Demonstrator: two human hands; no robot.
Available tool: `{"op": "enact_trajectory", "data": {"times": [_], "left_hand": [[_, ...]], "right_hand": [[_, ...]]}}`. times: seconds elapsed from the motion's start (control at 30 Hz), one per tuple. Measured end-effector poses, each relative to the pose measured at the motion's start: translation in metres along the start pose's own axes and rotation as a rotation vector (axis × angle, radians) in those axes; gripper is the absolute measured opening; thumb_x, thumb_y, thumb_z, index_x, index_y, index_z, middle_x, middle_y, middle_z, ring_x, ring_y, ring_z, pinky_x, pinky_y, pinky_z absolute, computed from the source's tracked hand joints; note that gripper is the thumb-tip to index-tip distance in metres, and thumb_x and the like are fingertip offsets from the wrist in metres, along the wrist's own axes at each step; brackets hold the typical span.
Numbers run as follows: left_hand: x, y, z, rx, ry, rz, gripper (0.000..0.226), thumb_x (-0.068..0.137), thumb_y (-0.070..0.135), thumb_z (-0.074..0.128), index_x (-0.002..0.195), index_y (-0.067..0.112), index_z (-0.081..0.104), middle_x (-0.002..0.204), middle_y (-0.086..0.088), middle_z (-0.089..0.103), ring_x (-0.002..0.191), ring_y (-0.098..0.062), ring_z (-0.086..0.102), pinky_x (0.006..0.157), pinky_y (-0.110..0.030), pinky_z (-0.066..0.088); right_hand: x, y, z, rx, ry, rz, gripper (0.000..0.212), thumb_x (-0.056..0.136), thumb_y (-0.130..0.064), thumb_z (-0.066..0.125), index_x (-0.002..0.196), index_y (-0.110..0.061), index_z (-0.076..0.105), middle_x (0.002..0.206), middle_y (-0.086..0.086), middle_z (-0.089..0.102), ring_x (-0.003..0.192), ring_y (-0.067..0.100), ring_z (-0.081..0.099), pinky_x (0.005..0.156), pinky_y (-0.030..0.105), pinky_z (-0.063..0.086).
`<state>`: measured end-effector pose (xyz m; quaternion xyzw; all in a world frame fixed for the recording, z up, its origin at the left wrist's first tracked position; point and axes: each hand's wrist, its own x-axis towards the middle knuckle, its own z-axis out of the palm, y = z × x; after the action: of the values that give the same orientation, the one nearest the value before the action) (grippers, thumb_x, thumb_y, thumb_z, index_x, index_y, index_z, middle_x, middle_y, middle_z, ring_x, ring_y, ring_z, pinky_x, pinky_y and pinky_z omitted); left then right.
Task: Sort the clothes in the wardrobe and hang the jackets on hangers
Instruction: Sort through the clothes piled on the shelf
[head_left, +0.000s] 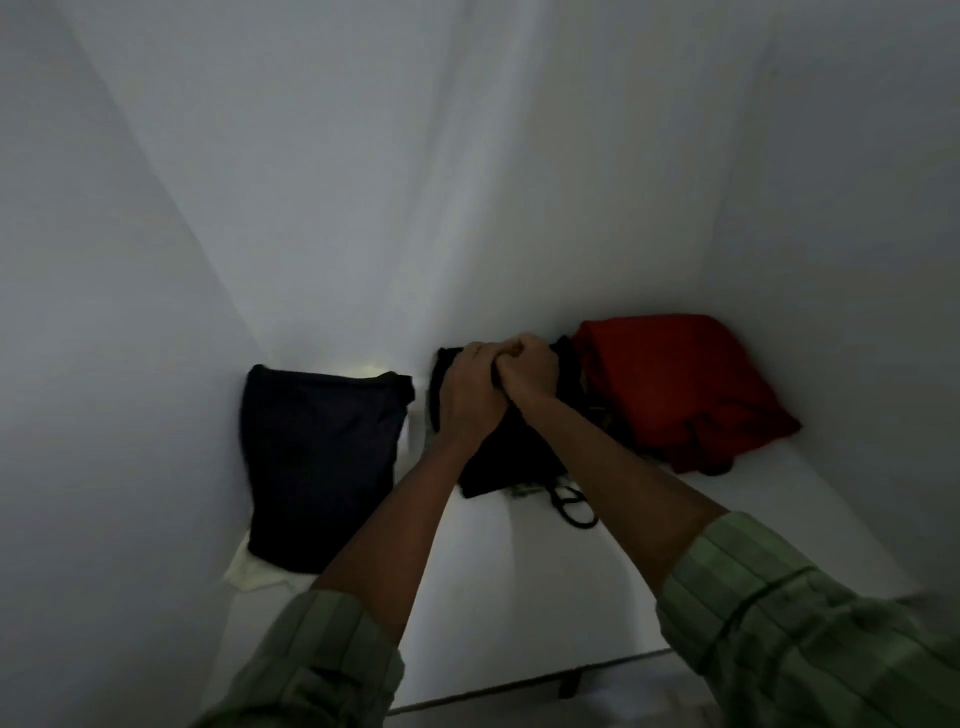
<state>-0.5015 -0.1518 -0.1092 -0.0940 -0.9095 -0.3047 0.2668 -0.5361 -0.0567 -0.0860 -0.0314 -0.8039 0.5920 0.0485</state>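
Two green checked sleeves (810, 629) fill the bottom of the view, and the bare forearms run from them to the left hand (470, 395) and right hand (527, 371), which meet knuckle to knuckle with fingers curled tight into the far edge of a folded black garment (511, 457). It lies mid-shelf (a dark cord loops out from under its near edge). A folded navy garment (317, 462) lies to its left over something pale, a red one (675, 389) to its right on the white wardrobe shelf (519, 597).
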Motion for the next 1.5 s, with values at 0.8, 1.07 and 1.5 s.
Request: {"op": "enact_trajectory", "data": {"times": [0.8, 1.07, 1.5], "left_hand": [[0.020, 0.192, 0.174, -0.767, -0.131, -0.710, 0.112, 0.061, 0.040, 0.097, 0.152, 0.013, 0.038, 0.144, -0.002, 0.053, 0.126, -0.017, 0.054, 0.110, -0.035, 0.045], [-0.014, 0.214, 0.154, -0.855, -0.237, -0.770, 0.025, 0.093, 0.020, 0.065, 0.118, 0.019, 0.066, 0.111, -0.003, 0.071, 0.102, -0.021, 0.065, 0.092, -0.032, 0.054], [-0.212, 0.230, 0.017, -1.640, 0.170, -1.100, 0.039, 0.089, 0.014, 0.067, 0.127, 0.008, 0.068, 0.118, -0.014, 0.074, 0.110, -0.033, 0.070, 0.090, -0.043, 0.059]], "right_hand": [[-0.028, 0.171, -0.204, 0.013, 0.206, -0.360, 0.068, 0.103, -0.020, 0.051, 0.161, -0.004, 0.018, 0.168, 0.010, 0.022, 0.156, 0.020, 0.018, 0.127, 0.045, 0.019], [-0.060, 0.183, -0.222, -0.191, 0.122, -0.498, 0.070, 0.102, -0.038, 0.048, 0.159, -0.004, 0.026, 0.168, 0.007, 0.023, 0.157, 0.025, 0.014, 0.123, 0.057, 0.020], [-0.252, 0.138, -0.180, -0.192, 0.483, -0.288, 0.069, 0.100, -0.053, 0.048, 0.160, -0.025, 0.029, 0.171, 0.001, 0.013, 0.157, 0.018, 0.009, 0.126, 0.053, 0.005]]}}
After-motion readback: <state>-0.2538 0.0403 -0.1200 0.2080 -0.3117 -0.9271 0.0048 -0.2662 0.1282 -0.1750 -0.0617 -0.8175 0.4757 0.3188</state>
